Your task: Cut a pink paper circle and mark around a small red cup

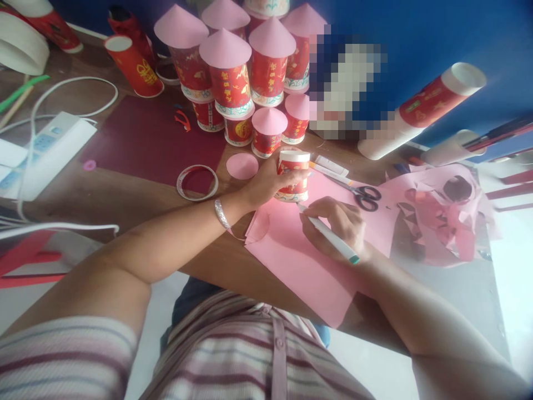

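My left hand (266, 180) is wrapped round a red paper tube (293, 193) with a white top rim and a drawn pattern along its white lower band. The tube stands roughly upright over a pink paper sheet (291, 239). In my right hand (341, 225) is a white marker pen (333, 239) with a green end, its tip close to the tube's lower band; whether it touches, I cannot tell. A pink paper disc (242, 166) lies left of the tube. Behind it stand several red tubes with pink cone tops (225, 50), some stacked.
Black-handled scissors (367, 198) lie right of the tube, near pink paper scraps (452, 214). A tape roll (197, 182) rests on a dark red sheet (154, 139). A power strip (58, 150) with white cables is at left. Taller tubes (433, 105) lean at back right.
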`<state>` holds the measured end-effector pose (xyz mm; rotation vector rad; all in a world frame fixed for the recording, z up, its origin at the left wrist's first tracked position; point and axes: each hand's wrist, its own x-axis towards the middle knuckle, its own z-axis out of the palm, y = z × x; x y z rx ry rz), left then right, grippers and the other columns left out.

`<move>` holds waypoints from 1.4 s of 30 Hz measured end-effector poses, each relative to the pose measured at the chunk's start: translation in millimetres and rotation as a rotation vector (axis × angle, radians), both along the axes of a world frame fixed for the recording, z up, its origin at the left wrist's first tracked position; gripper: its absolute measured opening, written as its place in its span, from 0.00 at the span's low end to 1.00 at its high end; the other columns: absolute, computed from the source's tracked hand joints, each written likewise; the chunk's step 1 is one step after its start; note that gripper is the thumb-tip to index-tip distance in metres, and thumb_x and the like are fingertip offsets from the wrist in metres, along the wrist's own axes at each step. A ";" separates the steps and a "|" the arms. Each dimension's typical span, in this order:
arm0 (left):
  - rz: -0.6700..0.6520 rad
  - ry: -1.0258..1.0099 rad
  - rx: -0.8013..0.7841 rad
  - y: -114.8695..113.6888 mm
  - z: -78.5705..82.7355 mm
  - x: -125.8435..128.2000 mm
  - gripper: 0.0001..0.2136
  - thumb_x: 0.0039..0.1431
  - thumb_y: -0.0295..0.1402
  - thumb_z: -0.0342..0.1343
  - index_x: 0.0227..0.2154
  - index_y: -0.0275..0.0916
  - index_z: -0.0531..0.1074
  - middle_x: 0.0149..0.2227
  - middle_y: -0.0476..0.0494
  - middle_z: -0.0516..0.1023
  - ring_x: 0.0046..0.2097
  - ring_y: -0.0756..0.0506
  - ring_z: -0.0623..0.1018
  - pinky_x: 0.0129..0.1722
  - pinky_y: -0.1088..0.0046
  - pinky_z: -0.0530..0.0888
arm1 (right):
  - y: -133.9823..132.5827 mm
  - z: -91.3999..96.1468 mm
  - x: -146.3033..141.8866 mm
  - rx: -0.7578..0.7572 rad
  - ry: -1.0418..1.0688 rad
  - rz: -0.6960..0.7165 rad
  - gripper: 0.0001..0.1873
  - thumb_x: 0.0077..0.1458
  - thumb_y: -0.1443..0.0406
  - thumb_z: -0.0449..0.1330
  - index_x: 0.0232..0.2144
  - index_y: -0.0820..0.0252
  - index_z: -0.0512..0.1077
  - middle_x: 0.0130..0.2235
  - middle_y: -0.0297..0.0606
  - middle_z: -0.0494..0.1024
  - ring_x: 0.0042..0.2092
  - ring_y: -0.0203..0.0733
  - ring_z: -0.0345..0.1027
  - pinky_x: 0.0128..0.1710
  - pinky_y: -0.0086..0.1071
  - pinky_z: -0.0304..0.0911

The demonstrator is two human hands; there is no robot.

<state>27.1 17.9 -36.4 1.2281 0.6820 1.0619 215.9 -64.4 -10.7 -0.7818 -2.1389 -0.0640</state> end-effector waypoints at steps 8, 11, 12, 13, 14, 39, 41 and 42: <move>0.010 -0.009 0.047 1.5 -3.5 0.2 0.20 0.60 0.48 0.72 0.44 0.42 0.72 0.42 0.47 0.78 0.45 0.43 0.80 0.51 0.58 0.81 | -1.3 -2.2 -0.4 -0.005 -0.031 0.042 0.10 0.66 0.74 0.64 0.42 0.54 0.70 0.32 0.31 0.79 0.29 0.36 0.74 0.27 0.29 0.68; -0.002 0.002 0.051 1.7 -3.7 0.0 0.20 0.61 0.48 0.71 0.44 0.41 0.72 0.42 0.46 0.78 0.45 0.44 0.80 0.51 0.59 0.81 | -0.9 -2.2 -0.4 -0.015 -0.035 0.035 0.08 0.68 0.73 0.63 0.42 0.55 0.71 0.32 0.32 0.79 0.29 0.35 0.74 0.27 0.29 0.69; -0.006 0.002 0.043 1.6 -3.6 -0.1 0.20 0.60 0.47 0.72 0.44 0.41 0.72 0.42 0.46 0.78 0.45 0.44 0.80 0.51 0.60 0.81 | -0.8 -2.3 -0.3 -0.020 -0.037 0.039 0.08 0.68 0.73 0.63 0.43 0.55 0.71 0.33 0.32 0.80 0.29 0.35 0.74 0.27 0.29 0.69; -0.006 0.001 0.034 1.4 -3.3 -0.2 0.20 0.60 0.47 0.72 0.45 0.41 0.72 0.42 0.46 0.78 0.45 0.44 0.79 0.50 0.60 0.81 | -0.8 -2.3 -0.2 -0.024 -0.039 0.044 0.08 0.69 0.73 0.63 0.43 0.55 0.71 0.33 0.33 0.80 0.29 0.36 0.75 0.27 0.29 0.69; -0.004 -0.002 0.024 1.1 -2.9 -0.2 0.21 0.59 0.47 0.72 0.46 0.41 0.72 0.42 0.47 0.78 0.45 0.44 0.79 0.50 0.60 0.81 | -0.8 -2.3 -0.2 -0.028 -0.042 0.046 0.08 0.69 0.73 0.63 0.43 0.55 0.70 0.33 0.33 0.80 0.29 0.36 0.75 0.27 0.29 0.69; 0.001 0.027 -0.014 0.2 2.3 0.0 0.22 0.55 0.45 0.73 0.45 0.42 0.72 0.42 0.46 0.77 0.46 0.44 0.78 0.52 0.59 0.78 | -0.4 -0.2 -0.5 -0.052 -0.068 -0.044 0.10 0.64 0.74 0.63 0.41 0.54 0.70 0.32 0.31 0.81 0.29 0.35 0.76 0.28 0.29 0.68; 0.000 0.023 -0.019 -0.5 2.8 0.1 0.22 0.55 0.46 0.73 0.45 0.42 0.72 0.42 0.46 0.77 0.46 0.44 0.77 0.52 0.59 0.78 | -1.0 2.0 -1.2 -0.065 -0.051 -0.040 0.10 0.64 0.74 0.63 0.40 0.54 0.70 0.32 0.30 0.81 0.29 0.35 0.76 0.28 0.28 0.67; 0.001 0.015 -0.018 -0.8 2.9 0.0 0.21 0.56 0.46 0.73 0.45 0.42 0.72 0.42 0.46 0.77 0.46 0.43 0.77 0.51 0.59 0.78 | -1.3 2.8 -1.5 -0.067 -0.040 -0.036 0.10 0.64 0.74 0.64 0.40 0.54 0.70 0.32 0.30 0.81 0.29 0.36 0.76 0.28 0.28 0.68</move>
